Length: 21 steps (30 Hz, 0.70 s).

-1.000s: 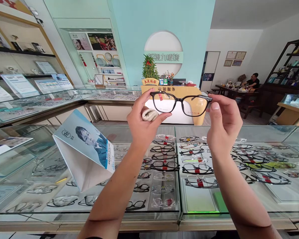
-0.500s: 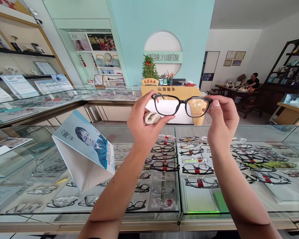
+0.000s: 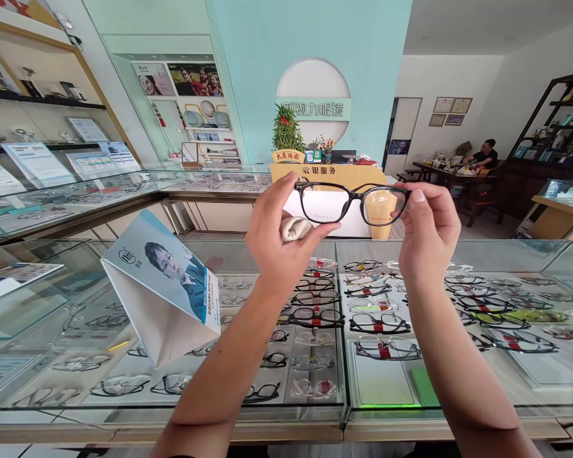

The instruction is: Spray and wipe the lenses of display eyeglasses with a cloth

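A pair of black-framed eyeglasses [image 3: 356, 196] is held up in the air above the glass counter, its lenses facing me. My left hand [image 3: 279, 235] grips the frame at its left end, fingers above and thumb below the lens. Tucked in that same palm is a rolled whitish cloth [image 3: 296, 229]. At the other end, my right hand [image 3: 430, 226] pinches the right hinge corner between thumb and fingers. Both temples point away from me and are mostly hidden behind the lenses and hands.
Below my arms, a glass display counter [image 3: 315, 416] contains rows of eyeglasses. A folded sign [image 3: 167, 273] stands on it at left. Beyond are a cash desk [image 3: 286, 175] with a potted plant [image 3: 286, 130], wall shelves, and a person [image 3: 486, 156] seated at a dark table.
Both hands and the eyeglasses have shifted slightly to the right, and the frame's angle has turned a little. The cloth stays in my left palm.
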Available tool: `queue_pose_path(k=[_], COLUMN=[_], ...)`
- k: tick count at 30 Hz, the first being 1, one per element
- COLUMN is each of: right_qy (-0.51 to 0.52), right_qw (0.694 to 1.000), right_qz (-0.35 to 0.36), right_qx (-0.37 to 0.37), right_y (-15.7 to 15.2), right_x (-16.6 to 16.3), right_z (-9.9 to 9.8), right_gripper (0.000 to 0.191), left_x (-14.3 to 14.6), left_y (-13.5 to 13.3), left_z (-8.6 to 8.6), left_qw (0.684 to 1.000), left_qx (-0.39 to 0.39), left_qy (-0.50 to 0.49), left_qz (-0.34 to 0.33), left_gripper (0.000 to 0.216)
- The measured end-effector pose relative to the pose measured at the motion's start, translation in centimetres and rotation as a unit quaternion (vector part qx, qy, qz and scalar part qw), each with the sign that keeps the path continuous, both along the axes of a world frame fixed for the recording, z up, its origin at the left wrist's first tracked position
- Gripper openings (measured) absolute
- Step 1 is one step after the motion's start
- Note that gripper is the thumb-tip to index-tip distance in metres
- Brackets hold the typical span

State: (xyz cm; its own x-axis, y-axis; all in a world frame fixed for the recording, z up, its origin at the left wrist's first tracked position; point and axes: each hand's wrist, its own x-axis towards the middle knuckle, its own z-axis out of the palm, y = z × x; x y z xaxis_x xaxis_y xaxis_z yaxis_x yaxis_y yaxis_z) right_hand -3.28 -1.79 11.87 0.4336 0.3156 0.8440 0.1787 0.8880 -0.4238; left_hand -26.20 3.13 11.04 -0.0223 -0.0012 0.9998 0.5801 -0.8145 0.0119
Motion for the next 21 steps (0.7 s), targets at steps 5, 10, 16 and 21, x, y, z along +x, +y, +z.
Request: queue_pose_path(k=[5,10,16,21], right_qy=[0.004,0.001,-0.021,-0.032], right_qw=[1.0,1.0,0.999,0.996], right_qz=[-0.004,-0.001,0.016,0.052], right_qx=[0.002,0.001,-0.033,-0.058], right_y=[-0.3,-0.7,-1.1,-1.3], right_x=[-0.1,-0.3,-0.2,-0.1], right_z=[0.2,0.3,0.2,0.5], right_gripper=[0.021,0.024,0.026,0.026], left_x=[0.2,0.3,0.5,0.9], left_y=[0.3,0.4,0.7,1.5], left_z=[-0.1,-0.1,0.0,-0.5], left_qw=[1.0,0.999,0.994,0.986], left_qx=[-0.013,-0.03,-0.064,-0.102], left_qy=[-0.003,-0.019,-0.045,-0.044], left_qz=[-0.007,-0.014,-0.081,-0.123], left_gripper=[0.092,0.087,0.08,0.085])
